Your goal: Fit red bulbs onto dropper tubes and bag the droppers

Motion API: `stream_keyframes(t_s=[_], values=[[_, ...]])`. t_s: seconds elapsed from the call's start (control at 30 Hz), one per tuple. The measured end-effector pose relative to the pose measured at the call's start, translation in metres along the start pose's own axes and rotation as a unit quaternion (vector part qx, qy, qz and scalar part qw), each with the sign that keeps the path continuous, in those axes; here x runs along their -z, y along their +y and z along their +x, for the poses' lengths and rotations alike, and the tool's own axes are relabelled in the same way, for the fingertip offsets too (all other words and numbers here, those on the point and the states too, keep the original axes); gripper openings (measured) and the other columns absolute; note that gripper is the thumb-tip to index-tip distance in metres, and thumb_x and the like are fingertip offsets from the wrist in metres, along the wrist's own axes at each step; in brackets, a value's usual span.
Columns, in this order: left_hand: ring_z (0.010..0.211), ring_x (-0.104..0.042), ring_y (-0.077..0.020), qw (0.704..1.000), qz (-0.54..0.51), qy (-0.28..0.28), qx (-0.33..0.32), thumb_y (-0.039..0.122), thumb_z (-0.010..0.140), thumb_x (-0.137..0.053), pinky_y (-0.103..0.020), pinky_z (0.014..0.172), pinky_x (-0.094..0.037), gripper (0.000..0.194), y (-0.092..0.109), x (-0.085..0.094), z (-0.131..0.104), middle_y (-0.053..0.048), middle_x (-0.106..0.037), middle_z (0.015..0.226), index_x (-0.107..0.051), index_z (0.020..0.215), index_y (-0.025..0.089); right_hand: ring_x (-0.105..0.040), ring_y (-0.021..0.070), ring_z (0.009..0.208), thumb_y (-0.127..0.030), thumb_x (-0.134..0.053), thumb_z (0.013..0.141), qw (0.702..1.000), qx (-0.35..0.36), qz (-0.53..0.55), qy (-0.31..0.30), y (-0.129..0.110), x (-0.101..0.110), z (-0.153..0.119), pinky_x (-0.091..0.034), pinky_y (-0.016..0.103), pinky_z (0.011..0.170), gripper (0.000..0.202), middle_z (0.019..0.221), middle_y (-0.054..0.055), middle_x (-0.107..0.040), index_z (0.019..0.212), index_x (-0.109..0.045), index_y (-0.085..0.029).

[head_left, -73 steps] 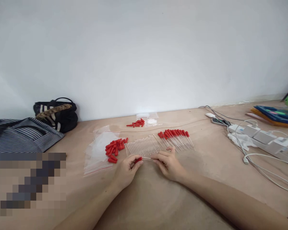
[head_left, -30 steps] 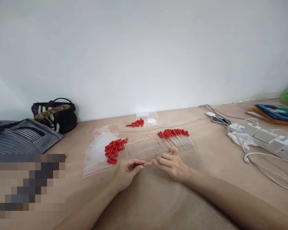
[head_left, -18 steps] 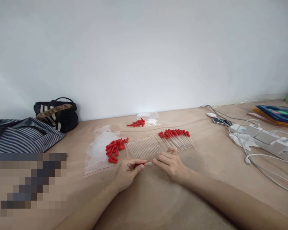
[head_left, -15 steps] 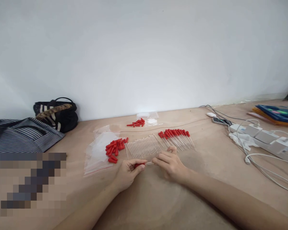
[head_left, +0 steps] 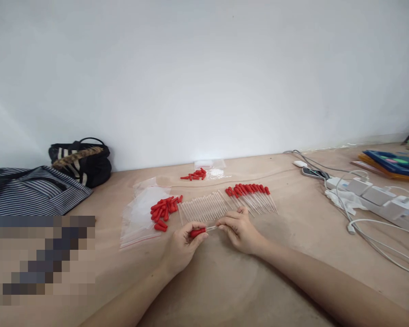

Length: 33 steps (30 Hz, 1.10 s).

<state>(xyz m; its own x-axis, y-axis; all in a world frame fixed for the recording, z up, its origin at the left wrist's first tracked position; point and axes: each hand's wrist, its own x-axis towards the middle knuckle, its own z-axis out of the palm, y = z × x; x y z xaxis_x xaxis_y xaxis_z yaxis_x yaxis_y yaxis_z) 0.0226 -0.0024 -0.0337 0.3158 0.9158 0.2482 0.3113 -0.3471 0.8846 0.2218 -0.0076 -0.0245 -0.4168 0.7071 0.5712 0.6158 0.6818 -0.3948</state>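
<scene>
Between thumb and fingers, my left hand [head_left: 183, 243] pinches a red rubber dropper bulb [head_left: 197, 232]. A clear glass tube [head_left: 211, 228] runs from the bulb's open end to my right hand [head_left: 237, 229], whose fingertips are closed on it. How deep the tube sits in the bulb I cannot tell. Just beyond my hands lies a row of bare glass tubes [head_left: 202, 208]. To its right is a row of droppers [head_left: 250, 195] with red bulbs on their upper ends. A pile of loose red bulbs [head_left: 164, 211] lies left of the bare tubes.
Clear zip bags [head_left: 139, 218] lie under and beside the bulb pile. Smaller red bulbs [head_left: 195, 174] and thin tubes [head_left: 218, 172] are near the wall. Power strip and chargers [head_left: 378, 193] with cables stand at right. A striped bag [head_left: 37, 190] and a black bag [head_left: 92, 165] are at left.
My right hand has shifted slightly, and the fingers of my left hand now show more of the red bulb. Bulb and tube are now in line with each other.
</scene>
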Motion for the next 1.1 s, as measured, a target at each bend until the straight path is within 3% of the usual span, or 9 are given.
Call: stream_keyframes(t_s=[0.23, 0.6, 0.73, 0.87, 0.97, 1.1], values=[[0.053, -0.058, -0.0124, 0.999, -0.014, 0.036, 0.015, 0.03, 0.069, -0.06, -0.022, 0.051, -0.05, 0.017, 0.008, -0.006, -0.001, -0.001, -0.065, 0.061, -0.064, 0.075, 0.014, -0.051, 0.0097, 0.063, -0.015, -0.04, 0.083, 1.0, 0.005, 0.015, 0.016, -0.005, -0.003, -0.001, -0.021, 0.029, 0.067, 0.02, 0.07, 0.0, -0.062, 0.081, -0.059, -0.017], [0.051, -0.057, -0.0122, 0.998, -0.043, 0.031, 0.037, 0.032, 0.067, -0.062, -0.023, 0.05, -0.049, 0.019, 0.01, -0.006, 0.002, -0.001, -0.063, 0.057, -0.061, 0.072, 0.014, -0.056, 0.0104, 0.068, -0.013, -0.038, 0.085, 1.0, -0.001, 0.03, -0.008, -0.006, -0.009, 0.001, -0.025, 0.028, 0.067, 0.02, 0.075, 0.001, -0.064, 0.082, -0.058, -0.018], [0.055, -0.058, -0.0128, 0.998, -0.028, 0.018, 0.048, 0.032, 0.069, -0.059, -0.023, 0.053, -0.05, 0.02, 0.014, 0.0, 0.004, 0.0, -0.063, 0.061, -0.061, 0.078, 0.014, -0.055, 0.0104, 0.07, -0.018, -0.042, 0.086, 0.999, 0.021, 0.021, -0.037, -0.002, -0.005, 0.003, -0.025, 0.029, 0.07, 0.016, 0.077, 0.0, -0.064, 0.088, -0.058, -0.019], [0.072, -0.062, -0.0161, 0.999, 0.021, 0.006, 0.034, 0.032, 0.071, -0.058, -0.029, 0.067, -0.051, 0.035, 0.009, 0.008, 0.004, -0.003, -0.066, 0.082, -0.055, 0.103, 0.017, -0.055, 0.0117, 0.072, -0.019, -0.046, 0.083, 0.999, 0.036, -0.022, -0.019, 0.008, 0.0, 0.001, -0.023, 0.031, 0.074, 0.015, 0.076, 0.0, -0.063, 0.087, -0.061, -0.021], [0.08, -0.059, -0.0184, 0.986, 0.157, 0.051, -0.021, 0.032, 0.07, -0.06, -0.034, 0.074, -0.048, 0.038, 0.005, 0.02, 0.006, -0.005, -0.063, 0.095, -0.054, 0.106, 0.02, -0.053, 0.013, 0.069, -0.021, -0.047, 0.082, 0.993, -0.048, -0.084, 0.067, 0.024, 0.007, 0.001, -0.022, 0.033, 0.074, 0.016, 0.072, 0.001, -0.062, 0.079, -0.064, -0.021], [0.084, -0.055, -0.0229, 0.944, 0.293, 0.106, -0.103, 0.031, 0.071, -0.058, -0.038, 0.078, -0.043, 0.018, 0.001, 0.041, 0.014, -0.006, -0.062, 0.086, -0.063, 0.083, 0.02, -0.053, 0.0175, 0.068, -0.027, -0.047, 0.08, 0.952, -0.198, -0.183, 0.147, 0.046, 0.018, 0.003, -0.022, 0.035, 0.072, 0.021, 0.065, 0.003, -0.063, 0.069, -0.065, -0.02]])
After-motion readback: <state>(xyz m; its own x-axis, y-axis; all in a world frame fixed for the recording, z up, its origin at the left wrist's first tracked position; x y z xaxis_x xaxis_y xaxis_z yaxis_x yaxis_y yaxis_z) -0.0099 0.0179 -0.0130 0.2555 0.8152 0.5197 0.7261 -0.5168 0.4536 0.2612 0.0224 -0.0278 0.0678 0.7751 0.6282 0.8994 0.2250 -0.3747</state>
